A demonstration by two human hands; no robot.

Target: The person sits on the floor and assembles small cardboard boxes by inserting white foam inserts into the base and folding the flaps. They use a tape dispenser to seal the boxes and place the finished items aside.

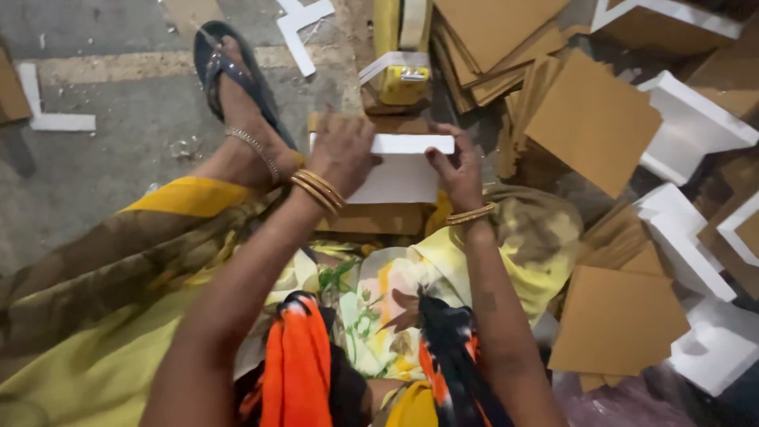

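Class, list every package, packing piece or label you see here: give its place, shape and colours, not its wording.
White foam block: centre, flat rectangle, held by left hand and right hand.
Cardboard sheets: right, brown squares, loosely piled.
Foam corner pieces: far right, white, angular.
Tape dispenser: top centre, yellow.

Brown cardboard sheets point(593, 119), yellow tape dispenser point(403, 79), sandal point(229, 71)

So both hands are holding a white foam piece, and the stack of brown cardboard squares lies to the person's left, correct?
Not quite. The head view shows both the left hand and right hand on the white foam piece, but the brown cardboard squares lie to the person's right.
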